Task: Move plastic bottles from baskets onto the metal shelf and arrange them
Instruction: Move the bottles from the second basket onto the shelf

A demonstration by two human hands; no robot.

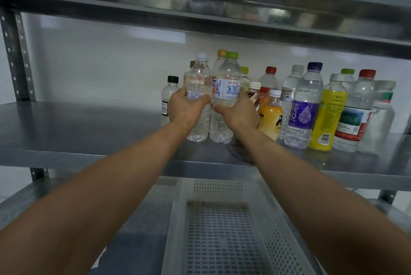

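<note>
two bottles going on the shelf

the left hand (pixel 185 106) grips a white-cap bottle (pixel 198 96), the right hand (pixel 236 112) grips a green-cap bottle (pixel 226 96), both standing on the metal shelf (pixel 89 132). a bump might tip the orange bottle (pixel 270 116) just beside them.

Bottles (pixel 302 105) on shelf (pixel 89 132), basket (pixel 224 225) below in front
</note>
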